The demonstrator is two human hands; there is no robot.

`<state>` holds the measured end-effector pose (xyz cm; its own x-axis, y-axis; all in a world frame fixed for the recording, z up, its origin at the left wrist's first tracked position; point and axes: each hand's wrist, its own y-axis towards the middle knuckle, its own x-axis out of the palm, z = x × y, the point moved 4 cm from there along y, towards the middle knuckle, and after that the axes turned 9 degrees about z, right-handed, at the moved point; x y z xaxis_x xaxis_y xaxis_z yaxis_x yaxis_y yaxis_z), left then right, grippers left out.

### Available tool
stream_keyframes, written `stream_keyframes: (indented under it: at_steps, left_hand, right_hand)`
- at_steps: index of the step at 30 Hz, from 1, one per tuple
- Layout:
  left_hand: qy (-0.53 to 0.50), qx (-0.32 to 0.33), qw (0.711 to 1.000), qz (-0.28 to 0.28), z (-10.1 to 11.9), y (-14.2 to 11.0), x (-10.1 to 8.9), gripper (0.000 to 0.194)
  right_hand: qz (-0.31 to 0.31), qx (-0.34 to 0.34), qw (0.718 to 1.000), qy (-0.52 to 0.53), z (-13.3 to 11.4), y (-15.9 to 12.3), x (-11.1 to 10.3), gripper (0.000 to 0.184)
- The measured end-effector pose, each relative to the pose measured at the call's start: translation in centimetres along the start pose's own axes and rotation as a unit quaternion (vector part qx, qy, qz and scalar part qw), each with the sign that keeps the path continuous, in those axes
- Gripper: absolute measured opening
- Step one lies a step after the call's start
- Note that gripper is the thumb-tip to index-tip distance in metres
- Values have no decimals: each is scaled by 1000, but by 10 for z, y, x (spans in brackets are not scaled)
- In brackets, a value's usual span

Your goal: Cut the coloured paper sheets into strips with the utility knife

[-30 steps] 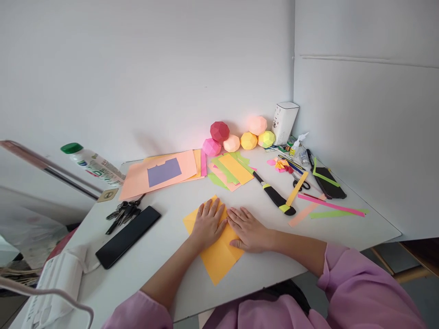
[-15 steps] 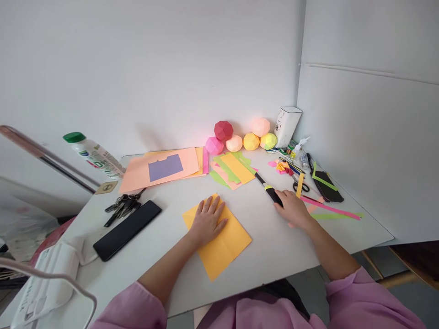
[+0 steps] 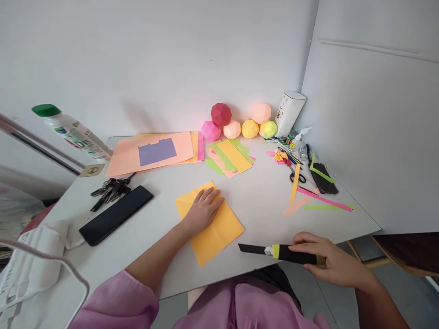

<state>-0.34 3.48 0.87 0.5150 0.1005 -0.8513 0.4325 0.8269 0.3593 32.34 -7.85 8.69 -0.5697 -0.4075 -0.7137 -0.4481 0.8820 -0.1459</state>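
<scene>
My left hand [image 3: 203,211] lies flat, fingers spread, on an orange sheet of paper [image 3: 219,228] near the front edge of the white table [image 3: 260,201]. Off the table's front right edge, my right hand [image 3: 325,260] is closed round a black and yellow utility knife [image 3: 277,251]. The knife lies level, its black tip pointing left toward the orange sheet.
Behind the sheet lie stacks of coloured paper [image 3: 229,157] and a peach sheet [image 3: 151,153]. Paper balls [image 3: 240,123] line the wall. Scissors [image 3: 297,176], a phone [image 3: 324,178] and paper strips [image 3: 322,201] sit at right. Keys [image 3: 109,189], a black case [image 3: 116,214] and a bottle [image 3: 73,132] are at left.
My right hand left the orange sheet, reached right to the knife on the table, gripped it and brought it down to the front edge. The left hand stayed on the sheet.
</scene>
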Motion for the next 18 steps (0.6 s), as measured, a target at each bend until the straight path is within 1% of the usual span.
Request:
stream_keyframes:
  at_steps: [3,6,11,14,18]
  left_hand:
    - [-10,-3,1000,11,0,0,-1,40]
    - [20,10,1000,8,1,-1,-1,40]
    - [72,41,997,-4,3,0,-3,40]
    - [87,47,995,-5,3,0,-3,40]
    - [102,44,994,0,5,-3,2,39]
  right_hand:
    - [14,22,1000,-7,5,-5,7,43]
    - [18,26,999,-7,10,-5,10,43]
    - [25,21,999,-10,13,-4,12,44]
    - [28,14,999,-20,12,-4,14,45]
    - [41,9,998,-38,11,-4,16,45]
